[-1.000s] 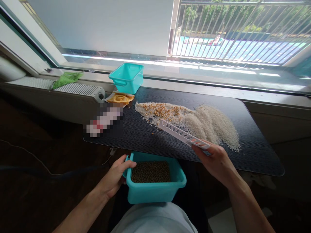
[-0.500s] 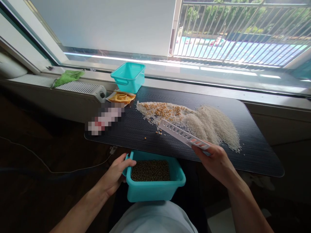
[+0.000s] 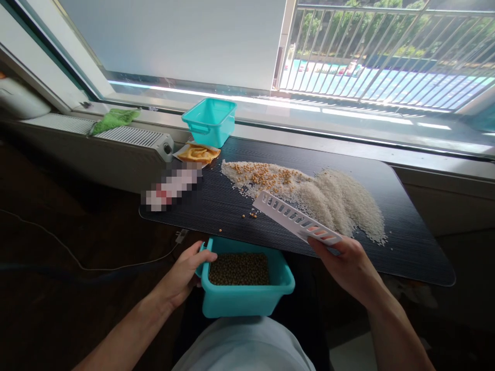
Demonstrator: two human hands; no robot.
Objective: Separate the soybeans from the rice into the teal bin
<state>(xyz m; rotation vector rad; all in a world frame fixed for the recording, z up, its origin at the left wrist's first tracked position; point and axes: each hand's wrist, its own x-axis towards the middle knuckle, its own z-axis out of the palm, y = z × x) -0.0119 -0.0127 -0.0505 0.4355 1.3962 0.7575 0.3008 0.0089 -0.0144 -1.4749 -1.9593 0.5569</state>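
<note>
My left hand (image 3: pixel 188 273) is closed around the side handle of a teal plastic bin (image 3: pixel 247 301), thumb over its rim. A layer of small dark greenish-brown beans (image 3: pixel 240 269) covers the bin's bottom. The bin is against the table's front edge, just above my lap. In my right hand (image 3: pixel 344 260) is a white slotted plastic strip (image 3: pixel 288 214), pinched at its near end and tilted over the table. Behind the strip spreads a long heap of white rice (image 3: pixel 340 198), with yellow-orange beans (image 3: pixel 266 175) scattered on its left part. A few loose yellow beans (image 3: pixel 252 215) lie before it.
The dark table (image 3: pixel 410 242) stands against the window sill. At its back left are a second teal bin (image 3: pixel 211 123) and a yellow cloth-like item (image 3: pixel 198 153) on something white. A blurred-out packet (image 3: pixel 172 188) lies nearby. A green cloth (image 3: pixel 116 119) rests on the radiator (image 3: pixel 131 136).
The strip in my right hand has come slightly nearer the table's front edge. Some loose yellow beans have shifted toward that edge. My left hand keeps its hold on the bin.
</note>
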